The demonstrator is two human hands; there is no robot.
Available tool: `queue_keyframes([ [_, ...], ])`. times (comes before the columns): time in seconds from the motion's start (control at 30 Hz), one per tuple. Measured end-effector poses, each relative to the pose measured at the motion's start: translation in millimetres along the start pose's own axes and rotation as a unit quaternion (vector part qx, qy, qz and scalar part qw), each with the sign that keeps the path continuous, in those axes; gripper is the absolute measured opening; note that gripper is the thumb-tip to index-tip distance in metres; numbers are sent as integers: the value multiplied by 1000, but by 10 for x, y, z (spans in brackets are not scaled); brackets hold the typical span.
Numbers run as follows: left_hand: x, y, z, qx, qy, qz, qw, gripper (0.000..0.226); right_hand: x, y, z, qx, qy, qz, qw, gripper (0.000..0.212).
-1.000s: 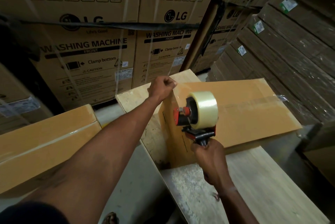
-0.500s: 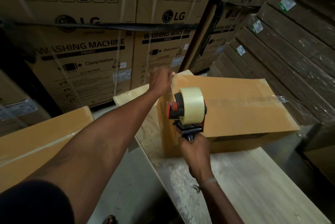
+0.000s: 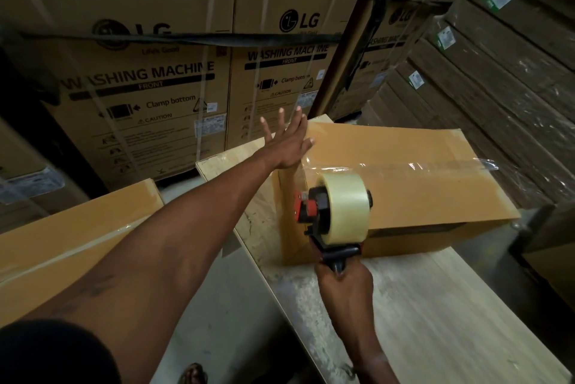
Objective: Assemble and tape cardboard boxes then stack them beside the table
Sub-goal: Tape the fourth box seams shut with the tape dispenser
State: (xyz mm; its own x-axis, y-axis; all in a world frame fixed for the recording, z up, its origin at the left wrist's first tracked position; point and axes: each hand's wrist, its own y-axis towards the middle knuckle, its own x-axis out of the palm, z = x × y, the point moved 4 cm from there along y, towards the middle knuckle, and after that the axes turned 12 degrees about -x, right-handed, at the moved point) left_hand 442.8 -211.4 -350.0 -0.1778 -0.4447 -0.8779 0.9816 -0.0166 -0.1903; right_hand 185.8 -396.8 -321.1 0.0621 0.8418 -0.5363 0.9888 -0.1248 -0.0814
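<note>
The pale wooden tabletop point(image 3: 435, 306) carries the brown rectangular cardboard box point(image 3: 404, 184), seam taped. Step: sealing. At the box's near-left corner, the left hand point(image 3: 287, 147) spreads flat; the right hand point(image 3: 343, 282) grips the red-and-black tape dispenser point(image 3: 334, 212). Next: sever tape, press end down.

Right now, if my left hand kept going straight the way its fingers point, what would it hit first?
Probably the washing machine carton behind the table; the left hand points up and away past the box corner. Depth is unclear.
</note>
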Motion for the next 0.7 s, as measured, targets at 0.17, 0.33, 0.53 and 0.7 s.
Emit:
queue_keyframes([
  [0.17,-74,-98,180,-47,103,12,994,78,5,-163,129,2,-5,10,1000,40],
  [0.33,132,-235,394,-13,20,-30,999,85,123,-133,183,14,24,29,999,43],
  [0.53,232,-250,357,-12,19,29,999,86,84,-224,277,-41,25,49,998,44],
  [0.7,223,-261,344,-6,8,27,1000,85,44,-474,408,-53,13,63,996,45],
])
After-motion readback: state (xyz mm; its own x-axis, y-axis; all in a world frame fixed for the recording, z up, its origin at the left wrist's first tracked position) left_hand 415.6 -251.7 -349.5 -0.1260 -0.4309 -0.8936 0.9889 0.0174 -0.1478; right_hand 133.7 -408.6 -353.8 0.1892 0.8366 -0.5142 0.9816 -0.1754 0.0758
